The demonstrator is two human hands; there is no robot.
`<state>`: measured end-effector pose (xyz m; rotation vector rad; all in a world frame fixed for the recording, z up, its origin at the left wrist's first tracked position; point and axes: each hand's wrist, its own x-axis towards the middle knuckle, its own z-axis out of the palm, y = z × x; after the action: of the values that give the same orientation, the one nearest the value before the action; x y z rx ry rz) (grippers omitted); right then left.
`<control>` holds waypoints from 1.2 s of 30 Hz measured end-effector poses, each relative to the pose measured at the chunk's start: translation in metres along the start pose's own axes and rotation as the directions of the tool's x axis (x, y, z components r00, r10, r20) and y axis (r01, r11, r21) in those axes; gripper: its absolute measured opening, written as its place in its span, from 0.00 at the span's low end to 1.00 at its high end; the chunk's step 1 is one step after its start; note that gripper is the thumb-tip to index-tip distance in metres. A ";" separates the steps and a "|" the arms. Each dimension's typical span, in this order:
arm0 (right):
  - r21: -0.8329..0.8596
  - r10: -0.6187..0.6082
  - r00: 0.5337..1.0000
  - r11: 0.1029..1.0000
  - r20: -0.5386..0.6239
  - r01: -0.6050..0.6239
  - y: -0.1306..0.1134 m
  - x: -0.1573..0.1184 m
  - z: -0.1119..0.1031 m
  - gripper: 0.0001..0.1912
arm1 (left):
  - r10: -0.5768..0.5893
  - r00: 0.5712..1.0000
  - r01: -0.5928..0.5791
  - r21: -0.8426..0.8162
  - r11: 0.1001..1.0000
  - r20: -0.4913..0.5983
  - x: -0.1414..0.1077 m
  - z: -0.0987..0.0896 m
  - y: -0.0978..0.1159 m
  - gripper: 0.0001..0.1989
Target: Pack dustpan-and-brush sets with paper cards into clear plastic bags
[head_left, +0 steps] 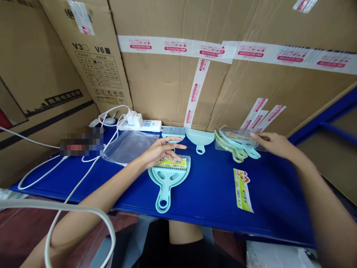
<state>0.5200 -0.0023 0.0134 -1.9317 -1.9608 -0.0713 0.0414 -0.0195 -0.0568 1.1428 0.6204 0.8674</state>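
My left hand (164, 152), with a ring on one finger, has its fingers spread over a light-blue dustpan (164, 180). A grey-bristled brush is nested in that dustpan, and a yellow-green label card (178, 163) lies across it, partly behind my fingers. At the right, my right hand (267, 143) pinches the edge of a bagged light-blue dustpan set (240, 139). This set rests on a light-green one (232, 150); my thumb's grip is partly hidden. Farther back lie a loose light-blue brush (173, 132) and an empty-looking dustpan (200, 139).
Another label card (243, 190) lies on the blue table (206, 193). Left of the dustpans are a clear plastic bag (129, 147), a white power strip (152, 125) and looping white cables (83, 176). Cardboard (161, 89) walls the back; a blue metal frame (323, 119) stands right.
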 end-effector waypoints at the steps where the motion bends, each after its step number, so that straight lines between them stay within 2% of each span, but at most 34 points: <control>1: 0.016 0.002 0.994 1.000 0.106 -0.004 -0.001 -0.013 -0.004 0.22 | 0.001 1.000 -0.001 -0.001 1.000 0.003 0.000 0.001 0.000 0.22; 2: 0.034 -0.020 0.983 0.999 0.181 0.014 -0.003 -0.025 -0.005 0.24 | 0.002 1.000 -0.002 -0.003 1.000 0.006 -0.001 0.002 0.001 0.22; 4: 0.048 -0.085 0.973 0.996 0.215 0.076 -0.011 -0.041 -0.001 0.27 | 0.005 1.000 -0.005 -0.005 1.000 0.014 -0.002 0.004 0.001 0.21; 7: 0.045 -0.168 0.980 0.985 0.107 0.164 -0.028 -0.045 0.013 0.23 | 0.016 1.000 -0.016 -0.005 1.000 0.023 -0.003 0.006 0.002 0.21; 13: -0.007 -0.226 0.974 0.974 -0.029 0.225 -0.046 -0.046 0.042 0.22 | 0.041 0.999 -0.041 -0.001 0.999 0.006 -0.003 0.004 0.006 0.20; 16: -0.099 -0.201 0.971 0.977 -0.129 0.189 -0.048 -0.061 0.054 0.23 | 0.043 0.999 -0.043 0.003 0.999 0.001 -0.003 0.003 0.007 0.19; 20: -0.198 -0.091 0.966 0.979 -0.240 0.043 -0.060 -0.082 0.065 0.27 | 0.031 1.000 -0.031 0.012 0.999 0.005 -0.003 0.002 0.005 0.18; 22: -0.237 -0.054 0.970 0.971 -0.238 -0.004 -0.070 -0.088 0.070 0.29 | 0.024 1.000 -0.024 0.020 1.000 0.005 -0.003 0.003 0.004 0.18; 26: -0.299 -0.014 0.988 0.954 -0.156 -0.034 -0.086 -0.091 0.080 0.34 | 0.028 1.000 -0.029 0.021 0.999 0.004 -0.003 0.004 0.004 0.18; 30: -0.311 -0.029 0.987 0.950 -0.159 -0.022 -0.089 -0.088 0.090 0.33 | 0.062 0.998 -0.062 0.017 0.998 0.000 -0.002 0.003 0.005 0.18; 33: -0.329 -0.061 0.982 0.944 -0.178 -0.001 -0.084 -0.087 0.094 0.31 | 0.118 0.990 -0.115 0.049 0.992 -0.070 0.000 -0.001 0.005 0.17; 36: -0.347 -0.055 0.982 0.938 -0.179 -0.011 -0.083 -0.090 0.091 0.31 | 0.228 0.955 -0.206 0.132 0.970 -0.190 0.005 -0.008 0.004 0.14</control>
<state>0.4161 -0.0651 -0.0792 -2.0253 -1.9431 -0.6214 0.0363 -0.0105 -0.0553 1.2474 0.7271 1.1614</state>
